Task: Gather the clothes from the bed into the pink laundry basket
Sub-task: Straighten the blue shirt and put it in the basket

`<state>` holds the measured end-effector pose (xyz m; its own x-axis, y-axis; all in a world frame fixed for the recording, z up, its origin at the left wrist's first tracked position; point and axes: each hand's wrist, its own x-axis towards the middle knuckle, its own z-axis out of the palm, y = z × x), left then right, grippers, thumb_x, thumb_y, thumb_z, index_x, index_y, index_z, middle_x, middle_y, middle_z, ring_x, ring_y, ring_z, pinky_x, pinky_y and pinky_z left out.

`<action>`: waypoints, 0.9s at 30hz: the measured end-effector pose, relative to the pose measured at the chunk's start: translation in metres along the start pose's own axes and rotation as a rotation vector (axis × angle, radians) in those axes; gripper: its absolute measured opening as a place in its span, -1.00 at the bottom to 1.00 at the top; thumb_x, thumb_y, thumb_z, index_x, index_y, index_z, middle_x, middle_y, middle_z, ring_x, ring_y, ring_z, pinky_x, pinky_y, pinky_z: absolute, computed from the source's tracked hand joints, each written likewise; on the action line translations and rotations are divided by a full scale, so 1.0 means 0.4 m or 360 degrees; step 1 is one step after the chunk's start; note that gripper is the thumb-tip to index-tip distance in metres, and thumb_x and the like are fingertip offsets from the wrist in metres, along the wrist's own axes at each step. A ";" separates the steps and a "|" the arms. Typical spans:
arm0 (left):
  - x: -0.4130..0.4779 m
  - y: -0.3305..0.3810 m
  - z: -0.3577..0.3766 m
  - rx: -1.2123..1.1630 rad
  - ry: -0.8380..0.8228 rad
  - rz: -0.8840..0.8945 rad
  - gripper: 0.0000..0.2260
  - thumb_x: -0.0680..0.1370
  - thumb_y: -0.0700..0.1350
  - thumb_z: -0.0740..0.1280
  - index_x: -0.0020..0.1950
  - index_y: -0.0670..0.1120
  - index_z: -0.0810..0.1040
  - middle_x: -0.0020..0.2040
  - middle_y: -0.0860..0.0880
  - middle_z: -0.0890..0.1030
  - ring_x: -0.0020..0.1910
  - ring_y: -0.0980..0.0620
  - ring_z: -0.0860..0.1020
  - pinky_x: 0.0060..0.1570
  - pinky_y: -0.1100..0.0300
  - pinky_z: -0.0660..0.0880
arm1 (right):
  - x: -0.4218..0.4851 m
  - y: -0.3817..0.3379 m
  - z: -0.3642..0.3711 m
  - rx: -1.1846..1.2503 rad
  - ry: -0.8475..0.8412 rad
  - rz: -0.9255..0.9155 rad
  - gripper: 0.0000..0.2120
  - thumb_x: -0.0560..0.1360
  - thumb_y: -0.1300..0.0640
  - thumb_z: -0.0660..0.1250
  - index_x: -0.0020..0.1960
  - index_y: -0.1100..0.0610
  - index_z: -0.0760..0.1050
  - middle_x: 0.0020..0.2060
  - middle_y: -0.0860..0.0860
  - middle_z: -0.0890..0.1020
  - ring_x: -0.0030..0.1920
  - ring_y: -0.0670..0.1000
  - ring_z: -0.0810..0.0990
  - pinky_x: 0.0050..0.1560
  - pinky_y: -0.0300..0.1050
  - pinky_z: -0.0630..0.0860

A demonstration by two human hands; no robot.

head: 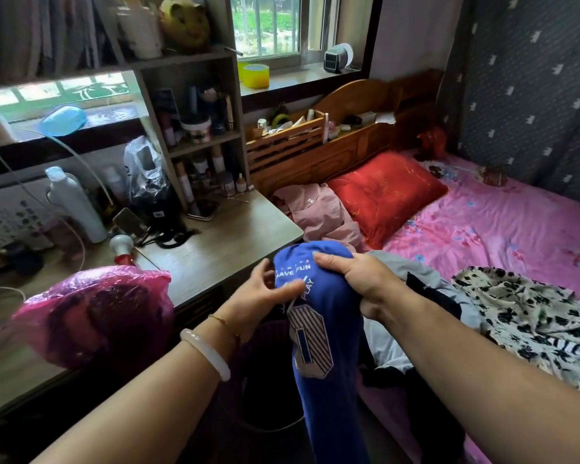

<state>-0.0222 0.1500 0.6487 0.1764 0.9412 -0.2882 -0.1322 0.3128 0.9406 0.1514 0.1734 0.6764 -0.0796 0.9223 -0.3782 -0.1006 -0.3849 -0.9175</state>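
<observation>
A blue garment [318, 316] with white lettering and a striped patch hangs between the desk and the bed. My right hand [355, 279] grips its bunched top. My left hand [265, 296] touches its left side with thumb and fingers. Below it, in shadow, a dark purplish basket [265, 333] shows only part of its rim. On the pink bed [503, 236] lie a pale pink shirt [322, 216], a grey and dark garment [426, 289] and a cream cloth with black flowers [533, 313].
A wooden desk [215, 242] stands left, holding a pink plastic bag [94, 313], a white bottle [76, 205], cables and a shelf of cosmetics [198, 135]. A red pillow [385, 192] lies by the wooden headboard [349, 105]. A dark patterned curtain [529, 88] hangs right.
</observation>
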 end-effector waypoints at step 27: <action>-0.030 -0.155 -0.056 -0.0068 0.0058 -0.0507 -0.61 0.45 0.14 0.40 0.08 -0.15 0.63 -0.05 -0.15 0.67 -0.18 0.02 0.65 -0.14 0.19 0.56 | -0.033 -0.003 -0.034 -0.0386 -0.0336 0.0044 -0.82 0.35 0.30 0.48 -0.05 0.20 0.65 -0.07 0.17 0.71 -0.10 0.13 0.69 0.00 -0.04 0.60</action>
<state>-0.0381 0.1221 0.5899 0.1803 0.7989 -0.5738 -0.1172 0.5966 0.7939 0.1661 0.1621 0.6809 -0.2854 0.8743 -0.3927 0.1416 -0.3668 -0.9195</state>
